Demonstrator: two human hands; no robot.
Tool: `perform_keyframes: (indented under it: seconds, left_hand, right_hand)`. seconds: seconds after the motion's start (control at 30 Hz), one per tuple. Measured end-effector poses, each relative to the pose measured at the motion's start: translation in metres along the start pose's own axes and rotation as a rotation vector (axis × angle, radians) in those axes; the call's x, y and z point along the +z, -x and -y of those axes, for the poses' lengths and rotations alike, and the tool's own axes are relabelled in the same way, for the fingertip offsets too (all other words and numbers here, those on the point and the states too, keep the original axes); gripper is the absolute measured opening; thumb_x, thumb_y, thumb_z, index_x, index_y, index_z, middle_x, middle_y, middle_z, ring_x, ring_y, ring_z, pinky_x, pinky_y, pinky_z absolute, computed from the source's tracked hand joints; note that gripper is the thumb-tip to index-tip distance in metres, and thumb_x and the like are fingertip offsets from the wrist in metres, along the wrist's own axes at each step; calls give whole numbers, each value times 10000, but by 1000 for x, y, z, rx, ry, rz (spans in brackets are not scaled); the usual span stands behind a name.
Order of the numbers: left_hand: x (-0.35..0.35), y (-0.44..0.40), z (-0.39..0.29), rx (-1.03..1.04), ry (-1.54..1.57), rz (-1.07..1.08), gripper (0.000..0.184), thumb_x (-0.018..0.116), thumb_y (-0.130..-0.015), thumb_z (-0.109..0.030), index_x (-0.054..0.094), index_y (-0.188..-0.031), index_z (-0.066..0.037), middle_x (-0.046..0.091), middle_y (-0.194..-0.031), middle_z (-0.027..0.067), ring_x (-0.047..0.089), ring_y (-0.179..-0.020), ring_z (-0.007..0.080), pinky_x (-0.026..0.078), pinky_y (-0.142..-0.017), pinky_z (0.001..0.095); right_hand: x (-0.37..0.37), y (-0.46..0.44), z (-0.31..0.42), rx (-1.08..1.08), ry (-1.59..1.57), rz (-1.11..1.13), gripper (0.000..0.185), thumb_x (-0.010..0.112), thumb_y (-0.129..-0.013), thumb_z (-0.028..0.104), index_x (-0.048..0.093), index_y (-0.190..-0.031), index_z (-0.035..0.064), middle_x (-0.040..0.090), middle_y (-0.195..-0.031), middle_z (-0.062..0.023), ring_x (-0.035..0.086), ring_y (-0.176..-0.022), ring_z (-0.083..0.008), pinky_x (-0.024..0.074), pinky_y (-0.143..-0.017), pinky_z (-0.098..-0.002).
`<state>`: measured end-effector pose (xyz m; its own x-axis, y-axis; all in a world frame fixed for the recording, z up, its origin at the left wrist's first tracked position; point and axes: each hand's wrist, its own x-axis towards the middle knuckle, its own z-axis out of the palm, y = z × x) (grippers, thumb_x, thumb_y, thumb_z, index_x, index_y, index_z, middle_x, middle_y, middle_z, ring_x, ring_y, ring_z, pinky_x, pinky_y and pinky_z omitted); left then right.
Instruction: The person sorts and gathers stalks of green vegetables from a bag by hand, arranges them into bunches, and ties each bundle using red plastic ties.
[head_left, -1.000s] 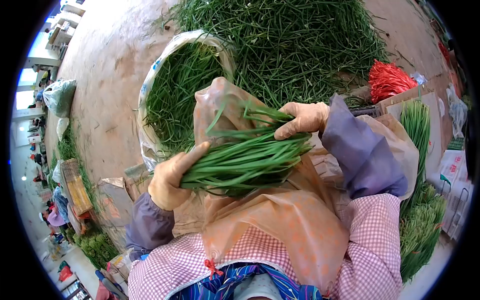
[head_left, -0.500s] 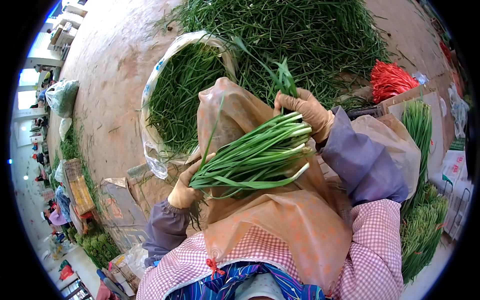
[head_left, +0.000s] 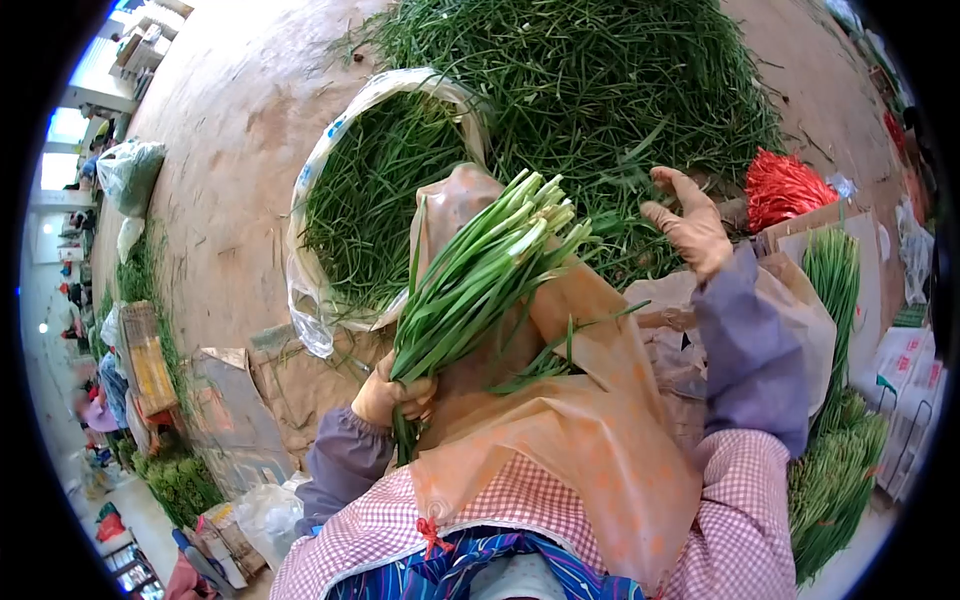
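Note:
My left hand (head_left: 392,393), in a tan glove, is wrapped round the leafy end of a bunch of garlic chives (head_left: 480,275). The pale cut ends of the bunch point up and to the right. My right hand (head_left: 692,228), also gloved, is apart from the bunch, with its fingers spread over the edge of a heap of loose green leaves (head_left: 620,90). Nothing shows in its fingers. A few loose chive leaves (head_left: 545,368) lie on the orange-patterned plastic apron (head_left: 590,430) across my lap.
A white plastic-lined container (head_left: 297,215) full of leaves stands ahead to the left. Red ties (head_left: 785,190) lie at the right, near stacked chive bunches (head_left: 835,470). Flattened cardboard (head_left: 235,405) lies at the left; people (head_left: 112,385) are in the far left background.
My right hand has let go of the leaves it held and moved right, opening. My left hand has lowered slightly and tilted the bunch more upright. Loose leaves now lie on the apron.

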<state>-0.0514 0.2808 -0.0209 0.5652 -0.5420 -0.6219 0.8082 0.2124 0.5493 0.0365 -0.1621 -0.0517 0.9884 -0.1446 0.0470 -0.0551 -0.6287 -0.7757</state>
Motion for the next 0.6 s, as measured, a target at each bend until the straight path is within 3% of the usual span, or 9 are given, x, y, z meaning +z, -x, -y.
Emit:
perform_keyframes:
  seconds: [0.1, 0.13, 0.2, 0.27, 0.3, 0.4, 0.47, 0.53, 0.6]
  left_hand:
    - [2, 5, 2, -16, 31, -1, 346, 586, -832, -25, 485, -1155, -93, 442, -609, 19, 356, -422, 85, 291, -387, 235]
    - [3, 3, 2, -17, 55, 3, 333, 584, -833, -28, 485, -1145, -89, 449, -608, 25, 355, -419, 85, 283, -380, 231]
    - [2, 1, 2, -8, 65, 49, 302, 588, -840, -48, 491, -1123, -91, 464, -606, 39, 355, -413, 85, 281, -375, 234]
    - [-2, 0, 4, -13, 60, 77, 309, 597, -842, -61, 491, -1131, -91, 462, -606, 37, 355, -412, 86, 280, -374, 233]
    - [0, 1, 3, -13, 77, 72, 314, 600, -843, -62, 491, -1136, -90, 461, -605, 35, 355, -411, 86, 281, -374, 232]
    - [4, 4, 2, -14, 125, 64, 328, 608, -845, -65, 489, -1149, -89, 461, -605, 30, 353, -408, 86, 282, -374, 231]
    - [0, 3, 6, -14, 146, 83, 338, 613, -845, -66, 486, -1159, -87, 462, -605, 28, 352, -408, 85, 282, -374, 233]
    - [2, 3, 6, -4, 143, 77, 328, 610, -845, -61, 489, -1150, -85, 463, -604, 28, 352, -407, 86, 280, -373, 234]
    - [2, 2, 5, 6, 135, 77, 320, 609, -845, -59, 491, -1142, -84, 464, -607, 29, 352, -407, 87, 279, -373, 236]
  right_hand:
    - [-7, 18, 66, 420, -868, 484, 383, 680, -875, 344, 624, -1116, 52, 667, -907, -89, 612, -708, -115, 470, -559, -232]
    - [5, 27, 90, 453, -854, 444, 288, 670, -887, 306, 642, -1051, 70, 641, -788, -43, 534, -574, -52, 351, -434, -188]
    - [34, 40, 112, 427, -602, 358, 287, 661, -896, 234, 636, -1116, 51, 581, -706, 22, 471, -582, -32, 369, -496, -196]
    - [50, 44, 107, 353, -830, 538, 274, 654, -901, 215, 644, -1105, 33, 583, -718, 22, 443, -581, -25, 366, -516, -196]
    - [49, 45, 108, 330, -825, 501, 173, 633, -906, 218, 650, -907, 46, 547, -620, 23, 504, -525, -53, 361, -445, -203]
    - [36, 37, 96, 318, -816, 352, 174, 615, -917, 210, 634, -835, 58, 529, -585, 30, 459, -460, -50, 341, -410, -209]
    - [19, 19, 62, 357, -1007, 131, 193, 616, -922, 233, 624, -816, 73, 531, -590, 31, 425, -429, -43, 314, -390, -200]
    - [-2, 2, 22, 428, -887, -267, 171, 609, -932, 228, 626, -850, 79, 532, -585, 30, 417, -435, -41, 326, -398, -205]
    - [-20, 1, -18, 393, -171, -48, 190, 646, -914, 230, 642, -1008, 65, 578, -650, 6, 496, -557, -74, 430, -514, -241]
